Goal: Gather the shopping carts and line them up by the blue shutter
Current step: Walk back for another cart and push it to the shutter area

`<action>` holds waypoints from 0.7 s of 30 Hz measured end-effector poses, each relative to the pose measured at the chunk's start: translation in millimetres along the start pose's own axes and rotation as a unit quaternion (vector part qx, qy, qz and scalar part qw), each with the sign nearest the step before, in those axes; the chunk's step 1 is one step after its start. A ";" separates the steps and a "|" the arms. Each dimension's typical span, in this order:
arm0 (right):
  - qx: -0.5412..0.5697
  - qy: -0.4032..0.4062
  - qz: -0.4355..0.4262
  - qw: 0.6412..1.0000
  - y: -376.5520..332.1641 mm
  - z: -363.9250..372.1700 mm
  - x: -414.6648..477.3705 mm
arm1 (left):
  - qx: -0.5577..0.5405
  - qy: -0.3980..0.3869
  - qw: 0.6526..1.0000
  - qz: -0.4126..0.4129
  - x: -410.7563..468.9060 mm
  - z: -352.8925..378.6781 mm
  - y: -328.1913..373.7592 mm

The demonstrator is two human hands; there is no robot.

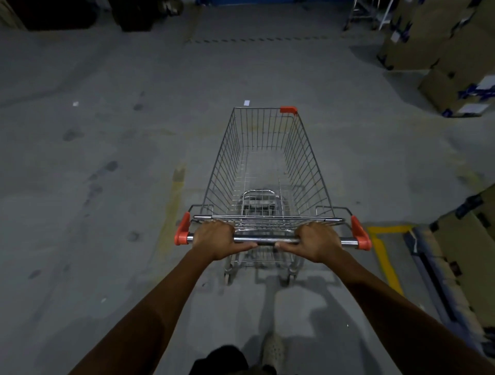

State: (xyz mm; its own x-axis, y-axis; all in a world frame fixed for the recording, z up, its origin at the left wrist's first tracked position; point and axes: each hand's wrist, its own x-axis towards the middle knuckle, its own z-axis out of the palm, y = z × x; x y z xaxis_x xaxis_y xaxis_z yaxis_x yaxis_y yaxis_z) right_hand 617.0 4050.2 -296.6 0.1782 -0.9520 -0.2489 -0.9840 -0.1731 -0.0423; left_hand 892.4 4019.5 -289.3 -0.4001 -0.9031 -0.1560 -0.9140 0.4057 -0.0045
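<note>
An empty wire shopping cart [265, 160] with orange corner caps stands on the grey concrete floor right in front of me, its basket pointing away. My left hand [217, 239] grips the left part of its chrome handle bar [265, 239]. My right hand [317, 241] grips the right part of the same bar. A strip of the blue shutter [265, 2] shows at the top edge, far ahead. No other cart is in view.
Stacked cardboard boxes [442, 40] line the right side, with more boxes [466, 254] near my right arm behind yellow floor lines [385, 257]. Dark bins [134, 16] stand at the far left. A metal frame [367, 13] stands far right. My shoe [273, 348] shows below.
</note>
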 end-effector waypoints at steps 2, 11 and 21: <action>-0.002 0.005 -0.004 1.000 15.6 -7.1 34.2 | 0.006 0.001 1.000 0.001 37.4 -5.7 -5.3; 0.012 0.020 0.005 1.000 84.9 -49.6 197.4 | -0.006 0.023 0.999 0.024 224.4 -22.1 -47.3; 0.039 0.023 0.044 0.998 147.0 -107.5 384.9 | -0.003 -0.001 0.997 0.080 445.3 -59.7 -109.9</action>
State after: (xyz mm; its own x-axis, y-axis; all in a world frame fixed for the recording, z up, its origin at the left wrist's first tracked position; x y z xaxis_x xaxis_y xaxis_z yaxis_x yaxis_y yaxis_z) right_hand 541.3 3631.2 -294.6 0.0885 -0.9737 -0.2102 -0.9929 -0.0692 -0.0971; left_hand 810.6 3564.4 -299.3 -0.5411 -0.8263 -0.1561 -0.8385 0.5442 0.0260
